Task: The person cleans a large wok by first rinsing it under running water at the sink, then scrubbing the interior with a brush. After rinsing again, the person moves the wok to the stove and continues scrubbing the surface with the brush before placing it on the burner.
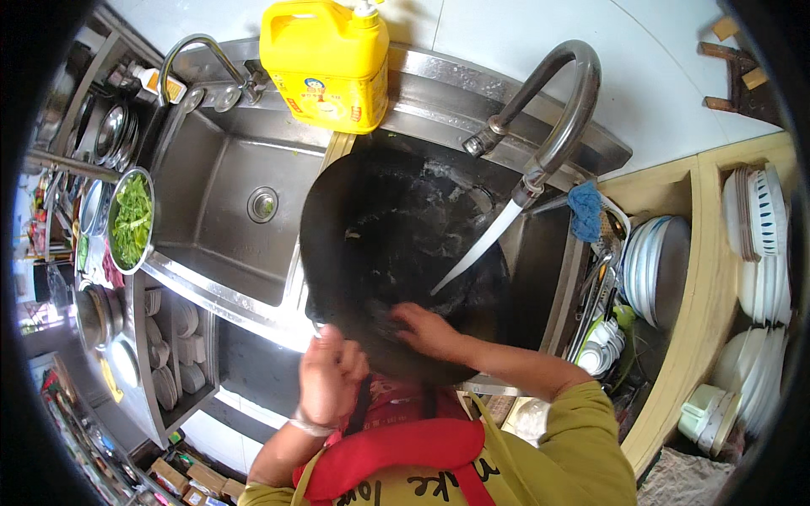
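A large black wok [380,253] rests over the right sink basin, with water in it. Water [478,253] streams down into it from the spout of a curved metal faucet [579,95]. My left hand [332,373] grips the wok's near left edge, where its handle is mostly hidden by my fingers. Inside the wok, near its close edge, is my right hand [427,329], blurred; whether it holds anything is hidden.
A yellow jug [323,69] stands behind the sinks. Left are a steel sink basin [243,209], a second faucet [202,41] and a bowl of leafy greens [131,221]. Racked plates [648,272], utensils and a blue cloth [585,212] are at the right.
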The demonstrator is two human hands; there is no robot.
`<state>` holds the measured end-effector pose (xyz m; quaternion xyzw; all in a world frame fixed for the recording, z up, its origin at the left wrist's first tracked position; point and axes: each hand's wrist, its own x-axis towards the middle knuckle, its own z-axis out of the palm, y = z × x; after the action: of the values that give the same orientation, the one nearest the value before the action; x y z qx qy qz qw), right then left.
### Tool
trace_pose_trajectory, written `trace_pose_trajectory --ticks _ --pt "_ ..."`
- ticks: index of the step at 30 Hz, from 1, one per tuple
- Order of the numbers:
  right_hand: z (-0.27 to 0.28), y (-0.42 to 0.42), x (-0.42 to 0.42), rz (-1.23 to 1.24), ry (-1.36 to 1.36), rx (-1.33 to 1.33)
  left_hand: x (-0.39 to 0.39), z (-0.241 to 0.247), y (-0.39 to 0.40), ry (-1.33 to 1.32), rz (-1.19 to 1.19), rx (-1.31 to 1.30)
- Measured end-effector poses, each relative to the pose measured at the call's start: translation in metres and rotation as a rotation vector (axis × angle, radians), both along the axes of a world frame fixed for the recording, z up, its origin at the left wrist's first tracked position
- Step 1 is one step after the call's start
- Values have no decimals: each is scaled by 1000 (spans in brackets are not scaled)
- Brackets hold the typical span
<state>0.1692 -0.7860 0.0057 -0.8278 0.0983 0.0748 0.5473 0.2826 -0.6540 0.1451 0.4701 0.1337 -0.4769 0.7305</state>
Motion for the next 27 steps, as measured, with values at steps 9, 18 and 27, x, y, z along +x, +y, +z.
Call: trace_pose_trajectory --ticks 9,18,27 --pt "-25 -21 17 135 510 -322 53 15 33 35 -69 11" --pt "-70 -22 151 -348 199 -494 71 6 34 154 -172 -89" --pt "-66 -19 180 -686 35 -464 83 -6 37 195 -286 -209"
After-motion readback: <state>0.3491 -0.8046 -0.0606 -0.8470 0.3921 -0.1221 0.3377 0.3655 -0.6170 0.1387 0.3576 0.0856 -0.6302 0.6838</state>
